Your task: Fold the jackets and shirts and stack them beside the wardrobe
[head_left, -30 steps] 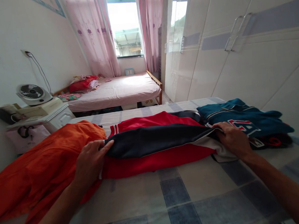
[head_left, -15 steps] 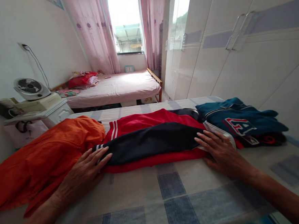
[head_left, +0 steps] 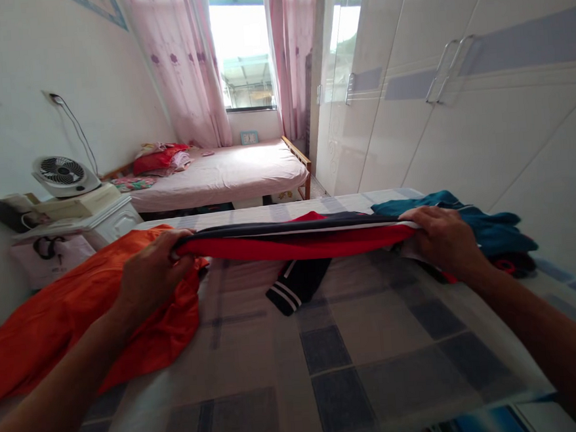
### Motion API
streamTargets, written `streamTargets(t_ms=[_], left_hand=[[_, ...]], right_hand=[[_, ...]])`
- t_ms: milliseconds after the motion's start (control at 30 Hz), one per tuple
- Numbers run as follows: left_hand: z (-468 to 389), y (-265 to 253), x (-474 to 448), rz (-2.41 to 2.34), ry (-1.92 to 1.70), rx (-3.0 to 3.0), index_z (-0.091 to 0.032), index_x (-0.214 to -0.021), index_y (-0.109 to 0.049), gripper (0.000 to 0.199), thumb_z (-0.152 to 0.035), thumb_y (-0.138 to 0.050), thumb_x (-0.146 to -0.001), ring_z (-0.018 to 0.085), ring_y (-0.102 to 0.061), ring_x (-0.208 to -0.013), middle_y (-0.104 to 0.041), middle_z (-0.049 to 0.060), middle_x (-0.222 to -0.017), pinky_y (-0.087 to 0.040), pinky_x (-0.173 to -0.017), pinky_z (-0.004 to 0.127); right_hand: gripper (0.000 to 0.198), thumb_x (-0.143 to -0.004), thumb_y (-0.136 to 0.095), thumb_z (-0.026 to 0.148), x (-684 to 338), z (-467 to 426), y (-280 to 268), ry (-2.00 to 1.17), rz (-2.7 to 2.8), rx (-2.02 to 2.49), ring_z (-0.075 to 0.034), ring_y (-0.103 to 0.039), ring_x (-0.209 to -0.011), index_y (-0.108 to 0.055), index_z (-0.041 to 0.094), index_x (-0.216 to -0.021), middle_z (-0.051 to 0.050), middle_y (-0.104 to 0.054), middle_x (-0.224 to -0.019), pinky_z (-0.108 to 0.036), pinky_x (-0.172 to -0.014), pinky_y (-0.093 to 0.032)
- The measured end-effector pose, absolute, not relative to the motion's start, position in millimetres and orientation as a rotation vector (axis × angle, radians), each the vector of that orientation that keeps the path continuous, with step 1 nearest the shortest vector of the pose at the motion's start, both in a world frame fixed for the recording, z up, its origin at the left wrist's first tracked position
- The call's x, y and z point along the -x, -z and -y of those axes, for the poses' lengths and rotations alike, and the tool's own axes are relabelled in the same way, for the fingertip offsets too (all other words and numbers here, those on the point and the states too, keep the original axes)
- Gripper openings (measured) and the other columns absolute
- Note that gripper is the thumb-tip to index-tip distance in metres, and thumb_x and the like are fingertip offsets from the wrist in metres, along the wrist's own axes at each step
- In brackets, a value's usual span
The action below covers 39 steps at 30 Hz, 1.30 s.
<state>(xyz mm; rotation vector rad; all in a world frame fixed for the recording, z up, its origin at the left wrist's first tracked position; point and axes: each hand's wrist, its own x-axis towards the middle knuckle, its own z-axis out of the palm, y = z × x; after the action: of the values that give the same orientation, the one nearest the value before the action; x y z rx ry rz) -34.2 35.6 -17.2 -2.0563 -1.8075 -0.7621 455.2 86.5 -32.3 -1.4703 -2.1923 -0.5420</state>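
Note:
Stretched between my two hands above the bed is a red and navy jacket (head_left: 294, 243), its near edge raised and drawn taut. My left hand (head_left: 156, 268) is closed on its left end, and my right hand (head_left: 440, 238) grips the right end. A dark cuff with white stripes (head_left: 288, 295) hangs below it onto the sheet. Beside my left hand spreads an orange garment (head_left: 91, 302). Behind my right hand lies a teal garment (head_left: 496, 224), partly covered by my wrist. My fingertips are mostly hidden in the cloth.
The checked sheet (head_left: 377, 367) covers the bed before me. A white fan (head_left: 63, 172) stands on a cabinet at the left. Beyond is a second bed (head_left: 236, 173) under the window. White wardrobes (head_left: 460, 138) line the right side.
Both hands, earlier lying flat on the jacket, now grip its ends and have lifted its near edge up and away from me. A striped cuff has come into sight beneath.

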Motion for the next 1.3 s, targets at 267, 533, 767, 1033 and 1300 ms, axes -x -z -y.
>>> streamTargets(t_ms=[267, 533, 767, 1033, 1300], left_hand=[[30.5, 94.4, 58.4, 1.335, 0.604, 2.459, -0.026, -0.103, -0.056, 0.03, -0.014, -0.05, -0.076, 0.022, -0.064, -0.099, -0.066, 0.003, -0.113, -0.049, -0.085, 0.032], [42.1, 114.0, 57.0, 1.33, 0.488, 2.335, -0.025, -0.097, -0.065, 0.027, -0.014, -0.043, -0.084, 0.023, -0.063, -0.097, -0.067, 0.008, -0.11, -0.048, -0.088, 0.037], [25.9, 71.5, 51.8, 1.748, 0.577, 2.592, -0.029, -0.103, -0.064, 0.026, -0.038, -0.058, -0.079, 0.02, -0.064, -0.099, -0.065, 0.002, -0.114, -0.05, -0.083, 0.025], [-87.5, 75.0, 14.8, 2.419, 0.364, 2.32, -0.018, -0.074, -0.066, 0.038, -0.043, -0.039, -0.084, 0.024, -0.066, -0.078, -0.07, 0.01, -0.078, -0.047, -0.072, 0.032], [-95.6, 93.2, 12.4, 2.552, 0.258, 2.057, -0.012, -0.093, -0.059, 0.038, -0.046, -0.046, -0.081, 0.031, -0.062, -0.094, -0.065, 0.019, -0.098, -0.045, -0.077, 0.037]], right_hand=[[0.025, -0.069, -0.047, 0.01, -470.6, -20.5, 94.3, 0.389, 2.377, 1.292, -0.024, -0.06, -0.093, -0.059, 0.023, -0.086, -0.005, -0.067, -0.097, -0.038, -0.083, -0.042], [0.028, -0.066, -0.048, 0.009, -469.7, -5.3, 102.6, 0.282, 2.422, 1.383, -0.025, -0.061, -0.094, -0.061, 0.024, -0.085, -0.006, -0.067, -0.099, -0.041, -0.084, -0.045], [0.024, -0.084, -0.049, 0.033, -459.7, -31.4, 54.8, -0.17, 2.456, 1.438, -0.023, -0.065, -0.093, -0.064, 0.029, -0.102, -0.003, -0.069, -0.104, -0.035, -0.079, -0.052], [0.046, -0.087, -0.04, 0.034, -406.4, -208.6, 55.4, 0.058, 2.303, 1.769, -0.026, -0.054, -0.116, -0.055, 0.012, -0.125, -0.015, -0.056, -0.13, -0.038, -0.096, -0.043], [0.039, -0.082, -0.047, 0.044, -397.3, -269.4, 95.7, -0.129, 2.452, 1.851, -0.026, -0.065, -0.09, -0.072, 0.016, -0.093, -0.012, -0.072, -0.096, -0.033, -0.077, -0.048]])
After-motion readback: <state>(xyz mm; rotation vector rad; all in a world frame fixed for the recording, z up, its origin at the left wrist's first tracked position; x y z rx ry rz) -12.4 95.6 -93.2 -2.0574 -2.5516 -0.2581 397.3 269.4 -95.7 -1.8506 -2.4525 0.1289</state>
